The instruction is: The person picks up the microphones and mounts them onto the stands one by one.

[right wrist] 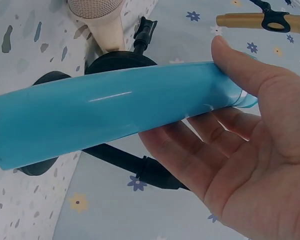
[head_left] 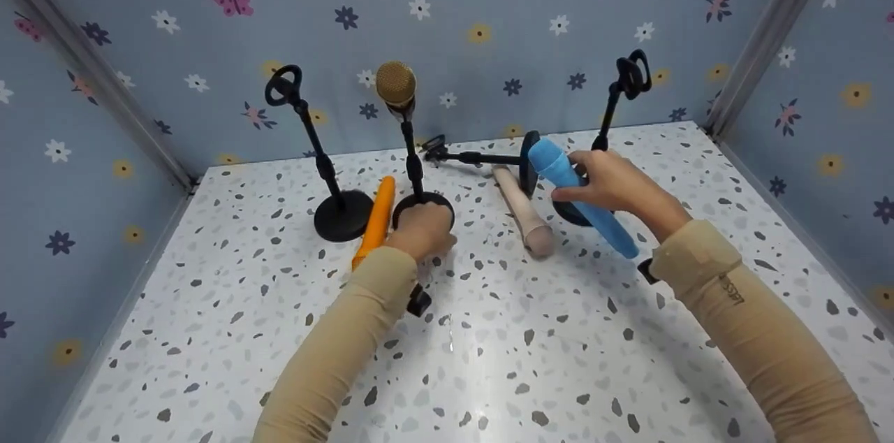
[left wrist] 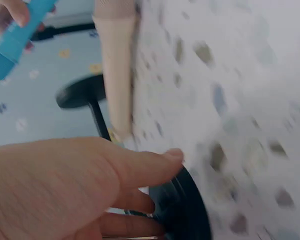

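My right hand point(head_left: 609, 181) holds a blue microphone point(head_left: 606, 223) above the table, its head tilted up and leftward; the thumb lies on one side of the handle point(right wrist: 90, 112) and the fingers on the other. A black stand point(head_left: 611, 114) with a round base rises behind it. At the middle stand point(head_left: 413, 167), which bears a gold-headed microphone point(head_left: 396, 84), my left hand point(head_left: 422, 230) grips the round base point(left wrist: 187, 215), thumb along its edge and fingers curled beside it. An orange microphone point(head_left: 378, 216) lies just left of that hand.
A beige microphone point(head_left: 520, 205) lies between the hands, next to a stand point(head_left: 482, 158) tipped on its side. Another upright stand point(head_left: 321, 163) with a bare clip is at the left. Patterned walls point(head_left: 447, 45) close in the back and sides of the speckled table point(head_left: 489, 359).
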`<control>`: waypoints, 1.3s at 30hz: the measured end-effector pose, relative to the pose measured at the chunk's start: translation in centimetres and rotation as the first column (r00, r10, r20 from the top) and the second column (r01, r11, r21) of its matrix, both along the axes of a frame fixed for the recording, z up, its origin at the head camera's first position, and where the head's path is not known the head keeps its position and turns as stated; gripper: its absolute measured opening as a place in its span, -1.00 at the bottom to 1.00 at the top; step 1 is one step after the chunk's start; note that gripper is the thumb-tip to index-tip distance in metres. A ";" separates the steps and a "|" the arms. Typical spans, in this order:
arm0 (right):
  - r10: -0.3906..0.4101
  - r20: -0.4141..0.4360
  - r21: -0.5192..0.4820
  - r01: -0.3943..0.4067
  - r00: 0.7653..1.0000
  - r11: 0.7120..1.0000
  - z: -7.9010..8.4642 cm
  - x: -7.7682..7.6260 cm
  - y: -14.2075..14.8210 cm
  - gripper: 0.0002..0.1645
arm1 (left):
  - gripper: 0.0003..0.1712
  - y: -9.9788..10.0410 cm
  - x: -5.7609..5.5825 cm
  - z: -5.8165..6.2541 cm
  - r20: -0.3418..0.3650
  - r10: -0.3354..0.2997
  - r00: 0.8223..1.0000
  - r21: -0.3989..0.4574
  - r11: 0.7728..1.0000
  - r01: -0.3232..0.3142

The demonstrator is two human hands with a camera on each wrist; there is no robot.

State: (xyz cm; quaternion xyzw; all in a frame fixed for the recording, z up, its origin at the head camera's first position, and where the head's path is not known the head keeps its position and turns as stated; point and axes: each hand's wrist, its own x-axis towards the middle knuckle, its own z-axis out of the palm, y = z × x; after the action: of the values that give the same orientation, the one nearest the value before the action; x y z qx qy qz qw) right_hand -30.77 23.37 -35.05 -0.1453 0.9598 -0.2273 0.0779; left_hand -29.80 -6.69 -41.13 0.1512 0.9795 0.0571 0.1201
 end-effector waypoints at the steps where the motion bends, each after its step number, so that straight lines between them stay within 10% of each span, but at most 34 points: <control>1: 0.005 0.001 0.000 -0.005 1.000 1.000 0.0 0.1 0.2 -0.40 | -0.61 0.6 -0.3 0.1 0.004 -0.004 1.000 0.063 0.998 0.004; 4: 0.008 -0.003 0.003 -0.008 1.000 1.000 -0.2 0.4 0.6 -0.50 | -0.48 2.0 -1.8 -0.2 0.044 -0.004 0.999 0.329 0.944 -0.010; 7: 0.002 0.003 0.009 -0.002 1.000 1.000 -0.4 0.7 0.9 -0.49 | -0.40 2.8 -3.9 -1.4 0.093 0.036 0.995 0.574 0.815 -0.083; 11: -0.014 0.042 0.013 0.014 0.999 1.000 -0.9 1.2 1.2 -0.40 | -0.35 3.2 -6.4 -3.6 0.281 0.122 0.952 0.792 0.531 -0.302; 15: -0.021 0.088 -0.002 0.022 0.996 1.000 -1.2 1.6 1.4 -0.33 | -0.31 3.8 -8.1 -4.9 0.493 0.128 0.860 0.833 0.214 -0.510; 23: -0.028 0.086 -0.009 0.029 0.996 1.000 -0.8 2.1 2.1 -0.25 | -0.44 6.4 -10.5 -5.8 0.654 0.009 0.756 0.736 -0.242 -0.633; 25: -0.013 0.082 -0.010 0.014 0.997 1.000 -0.8 2.2 2.3 -0.30 | -0.44 6.9 -10.8 -6.1 0.660 -0.021 0.751 0.713 -0.295 -0.636; 39: -0.007 0.108 -0.026 0.010 0.994 1.000 -1.0 2.2 2.0 -0.43 | -0.20 6.1 -11.7 -6.6 0.610 -0.070 0.789 0.675 -0.477 -0.563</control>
State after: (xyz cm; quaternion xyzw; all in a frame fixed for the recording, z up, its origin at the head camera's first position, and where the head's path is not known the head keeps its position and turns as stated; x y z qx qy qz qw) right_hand -28.59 25.40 -36.05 -0.1297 0.9516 -0.2480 0.1267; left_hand -41.47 -0.59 -47.74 -0.0965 0.4331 0.8897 0.1073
